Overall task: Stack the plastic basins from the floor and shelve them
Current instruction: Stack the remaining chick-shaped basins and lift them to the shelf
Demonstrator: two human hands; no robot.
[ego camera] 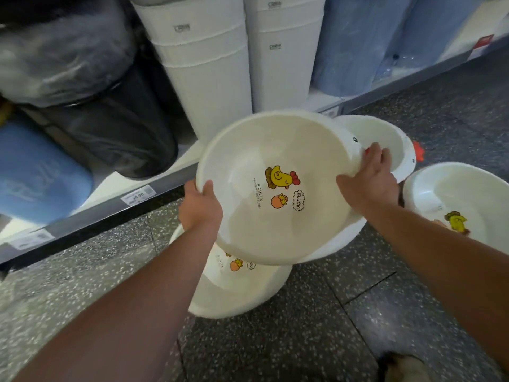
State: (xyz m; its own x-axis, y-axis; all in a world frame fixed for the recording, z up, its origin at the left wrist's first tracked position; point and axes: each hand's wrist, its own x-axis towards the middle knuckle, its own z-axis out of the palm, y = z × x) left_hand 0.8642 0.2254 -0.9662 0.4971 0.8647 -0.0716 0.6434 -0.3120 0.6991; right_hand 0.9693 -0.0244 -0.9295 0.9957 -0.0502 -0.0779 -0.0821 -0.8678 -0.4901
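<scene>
View from the head camera, as I read it at my remote station. My left hand (201,208) grips the near-left rim of the held basin (275,216): the thumb (209,188) lies over the rim on the inside, and the other fingers are curled beneath, out of sight. My right hand (369,183) grips the opposite rim, at the end bearing a painted eye. Its fingers (382,158) lie close together and bend over the edge, with their tips hidden. The held basin is white, tilted with its inside toward the camera, and shows a chick print and the word "CLUCK". I cannot tell whether a second basin is nested under it.

Three more white basins stand on the floor (303,340), which is dark speckled stone in large slabs. The lower basin (242,288) sits beneath the held one, partly covered by it. The far basin (385,133), with a red comb, stands behind my right hand. The right basin (454,194) stands beside my right forearm.

The bottom shelf (110,213) has a grey front edge with a price label (137,198). On it stand stacked white bins (209,64), black bins (96,119) in clear wrap, and blue goods (35,183).
</scene>
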